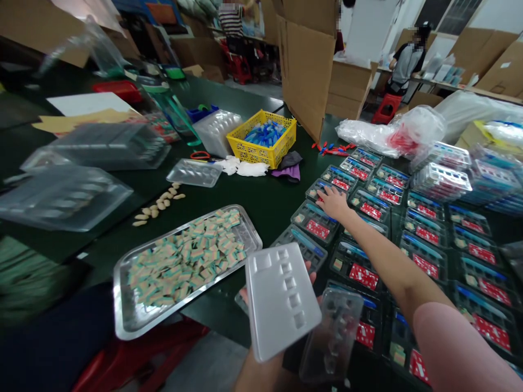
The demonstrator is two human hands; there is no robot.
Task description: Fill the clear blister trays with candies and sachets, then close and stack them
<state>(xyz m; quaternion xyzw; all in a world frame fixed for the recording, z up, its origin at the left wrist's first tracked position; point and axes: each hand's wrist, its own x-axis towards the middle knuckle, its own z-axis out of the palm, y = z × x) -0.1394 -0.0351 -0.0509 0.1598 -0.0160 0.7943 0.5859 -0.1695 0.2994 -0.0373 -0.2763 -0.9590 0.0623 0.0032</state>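
Note:
My left hand [311,273] is wrapped round a pale plastic blister tray [281,299] with a row of square hollows; most of the hand is hidden behind it. My right hand [333,202] reaches out, fingers spread, over a filled blister tray [316,191] in the leftmost column, seemingly touching it. Nearer me in that column lie a tray with a red dotted card [317,228] and one showing a blue pen [306,242] without a visible red card. A clear empty blister tray [333,332] sits right of my left hand.
A metal tray [122,321] heaped with small layered squares lies on the left. Behind are a yellow basket [261,155] of blue items, a green bottle [174,109] and stacked clear trays [65,190]. More filled trays cover the right. Two people [408,60] are in the background.

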